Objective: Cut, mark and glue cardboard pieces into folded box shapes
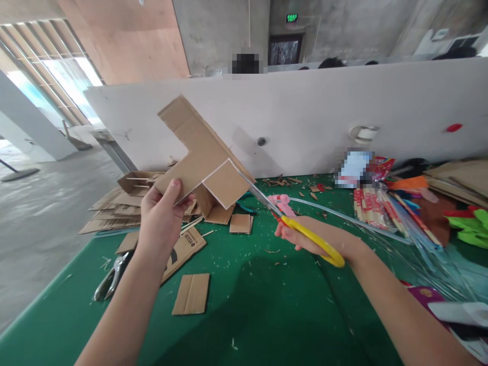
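My left hand (165, 211) pinches an angular piece of brown cardboard (202, 147) by its lower left part, holding it up above the table. White lines outline a square on its lower right part. In my right hand (301, 234) are scissors (316, 244) with yellow handles, their blades reaching up and left to the cardboard's right edge, beside the outlined square. Part of the blades is hidden at the cardboard. Below, a cardboard square (191, 294) lies flat on the green table (244, 325), and small stacked squares (240, 223) lie farther back.
A pink glue gun (281, 203) lies behind the scissors. Silver pliers-like tool (112, 277) and piled cardboard (114, 211) are at left. Packaged sticks (369, 208), clear rods and green material (470, 226) crowd the right. A white partition (305, 112) stands behind.
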Demonstrator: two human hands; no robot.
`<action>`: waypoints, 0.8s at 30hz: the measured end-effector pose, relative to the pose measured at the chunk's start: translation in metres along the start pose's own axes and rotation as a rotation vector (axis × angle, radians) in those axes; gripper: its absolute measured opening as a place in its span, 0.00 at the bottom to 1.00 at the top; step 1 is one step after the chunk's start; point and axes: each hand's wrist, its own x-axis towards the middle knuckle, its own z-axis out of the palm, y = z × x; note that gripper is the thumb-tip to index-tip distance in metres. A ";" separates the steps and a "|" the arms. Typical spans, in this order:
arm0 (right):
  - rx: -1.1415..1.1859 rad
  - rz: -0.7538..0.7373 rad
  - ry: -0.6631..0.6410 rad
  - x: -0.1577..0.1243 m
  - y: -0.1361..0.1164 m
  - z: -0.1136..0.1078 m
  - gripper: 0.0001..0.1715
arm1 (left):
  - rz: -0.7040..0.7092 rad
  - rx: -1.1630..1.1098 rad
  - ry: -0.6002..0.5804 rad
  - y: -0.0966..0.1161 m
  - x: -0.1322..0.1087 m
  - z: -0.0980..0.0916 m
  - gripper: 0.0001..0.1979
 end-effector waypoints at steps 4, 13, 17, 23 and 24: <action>0.015 0.012 -0.135 0.003 0.003 -0.002 0.21 | -0.123 -0.050 -0.023 0.000 -0.002 0.001 0.12; -0.073 0.059 -0.178 0.008 0.025 0.031 0.24 | -0.239 -0.166 -0.040 -0.019 -0.028 0.024 0.11; -0.058 0.071 -0.228 0.008 0.025 0.048 0.23 | -0.282 -0.073 -0.136 -0.034 -0.048 0.035 0.15; -0.257 0.024 -0.264 0.009 0.028 0.035 0.24 | -0.343 -0.017 -0.210 -0.040 -0.055 0.033 0.16; -0.286 0.020 -0.269 0.009 0.027 0.032 0.24 | -0.346 -0.009 -0.219 -0.040 -0.054 0.032 0.16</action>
